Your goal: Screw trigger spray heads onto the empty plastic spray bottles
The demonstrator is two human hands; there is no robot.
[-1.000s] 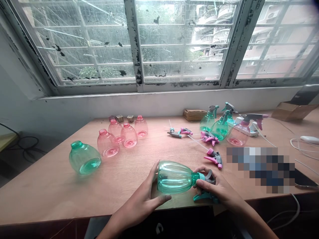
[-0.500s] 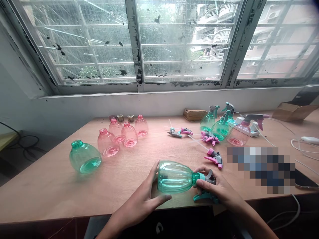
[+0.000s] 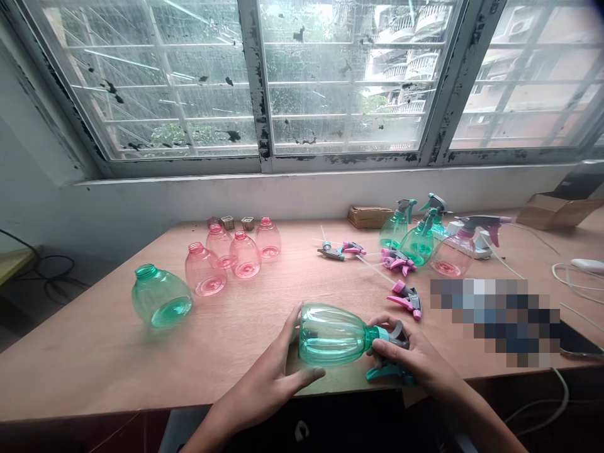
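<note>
A green spray bottle (image 3: 330, 335) lies sideways in the air above the table's front edge, its base to the left. My left hand (image 3: 278, 371) cups the base end, fingers partly hidden behind the bottle and the thumb stretched out along its underside. My right hand (image 3: 401, 349) pinches the light teal collar at the neck between thumb and fingers. Below that hand hangs the teal trigger (image 3: 384, 372) of the grey-and-teal spray head. Just beyond my right hand, a pink-and-grey spray head (image 3: 406, 298) with a thin tube rests on the table.
At left stand a green bottle (image 3: 161, 297) and several pink bottles (image 3: 205, 270), all without spray heads. More loose spray heads (image 3: 397, 259) lie mid-table. Behind them are green spray bottles (image 3: 418, 242), a pink one (image 3: 453, 251), a power strip and cables. A cardboard box (image 3: 557, 207) sits far right.
</note>
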